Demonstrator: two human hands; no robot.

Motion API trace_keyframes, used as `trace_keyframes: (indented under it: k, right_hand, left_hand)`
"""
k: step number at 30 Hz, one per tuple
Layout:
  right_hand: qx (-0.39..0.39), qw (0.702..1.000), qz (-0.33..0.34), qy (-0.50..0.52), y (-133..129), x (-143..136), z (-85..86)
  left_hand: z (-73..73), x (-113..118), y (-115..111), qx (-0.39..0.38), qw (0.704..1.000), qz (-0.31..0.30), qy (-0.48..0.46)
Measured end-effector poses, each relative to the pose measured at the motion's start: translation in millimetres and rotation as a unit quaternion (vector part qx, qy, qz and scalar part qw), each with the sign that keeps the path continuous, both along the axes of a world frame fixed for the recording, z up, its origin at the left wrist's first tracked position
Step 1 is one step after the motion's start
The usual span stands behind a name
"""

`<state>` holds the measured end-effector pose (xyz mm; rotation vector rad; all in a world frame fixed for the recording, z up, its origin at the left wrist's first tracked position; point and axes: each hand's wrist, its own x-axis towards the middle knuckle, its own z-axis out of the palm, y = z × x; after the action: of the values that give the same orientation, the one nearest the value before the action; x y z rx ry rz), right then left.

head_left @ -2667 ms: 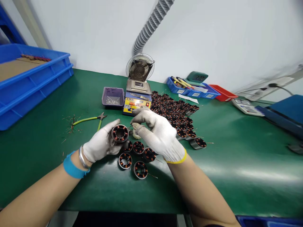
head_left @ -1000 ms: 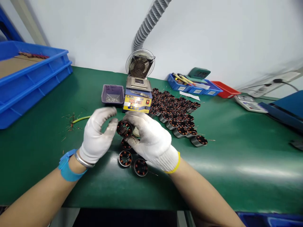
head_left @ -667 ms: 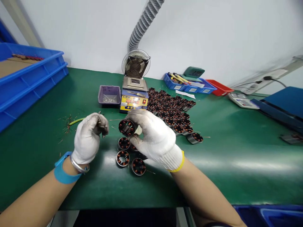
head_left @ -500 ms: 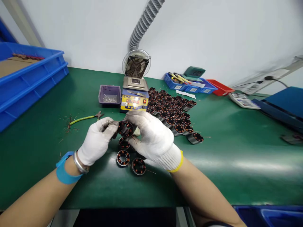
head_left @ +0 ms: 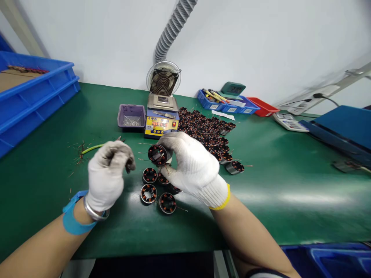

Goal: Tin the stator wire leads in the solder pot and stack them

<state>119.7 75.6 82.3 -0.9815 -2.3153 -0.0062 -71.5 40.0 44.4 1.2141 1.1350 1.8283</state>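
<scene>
My right hand (head_left: 193, 168), in a white knit glove, grips a round stator ring (head_left: 158, 155) with copper windings; thin wires stick out from its left side. Left of it, my left hand (head_left: 109, 170) hangs above the mat in a stained white glove, fingers curled together; whether anything small is between them is hidden. Below the held ring several more rings stand on the green mat, among them one at the lower left (head_left: 148, 194) and one with a wire to the right (head_left: 167, 203). Green-handled cutters (head_left: 92, 148) lie partly behind my left hand.
Behind my hands stand a yellow-and-blue soldering pot (head_left: 161, 124) and a purple bin (head_left: 131, 117). Many rings (head_left: 203, 125) are massed to the right. A blue crate (head_left: 37, 100) is at far left, a red tray (head_left: 263, 107) at the back right.
My left hand has come away from the held ring and moved left, now partly covering the cutters. The ring stays in my right hand, and its left-side wires now show. The view has shifted slightly.
</scene>
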Motion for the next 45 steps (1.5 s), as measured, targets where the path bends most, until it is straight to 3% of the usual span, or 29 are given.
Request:
trace_keyframes:
  k: [3,5,8,13,20,33,36,39,45]
  right_hand:
    - [-0.041,0.999,-0.033,-0.009,0.8,11.5,6.2]
    - [-0.102,0.991,-0.086,-0.031,4.7,20.8,8.5]
    - [-0.208,0.959,-0.165,-0.099,18.0,34.3,6.8]
    - [-0.288,0.922,-0.164,-0.197,46.2,48.5,-4.5]
    - [-0.297,0.91,-0.113,-0.266,59.6,50.3,-14.1]
    - [-0.295,0.935,-0.027,-0.197,66.6,57.1,-13.9]
    - [-0.282,0.946,-0.043,-0.153,65.3,62.1,-11.0]
    - [-0.249,0.953,-0.099,-0.138,58.5,63.8,-5.9]
    - [-0.158,0.936,-0.167,-0.267,45.4,46.6,-8.2]
  left_hand:
    - [-8.1,-8.0,11.2,-0.015,0.996,0.081,-0.028]
    - [-20.7,-12.2,23.5,-0.062,0.994,0.092,0.004]
    - [-44.6,-12.1,41.2,-0.122,0.985,0.053,0.109]
    - [-66.2,-6.4,58.0,-0.196,0.964,-0.035,0.178]
    - [-66.0,-7.4,65.6,-0.217,0.953,-0.02,0.21]
    - [-70.3,-9.1,66.3,-0.22,0.949,-0.021,0.224]
    - [-69.1,-9.0,66.1,-0.224,0.947,-0.018,0.228]
    - [-68.4,-9.3,66.1,-0.229,0.945,-0.019,0.234]
    - [-66.9,-10.4,66.7,-0.225,0.937,-0.01,0.266]
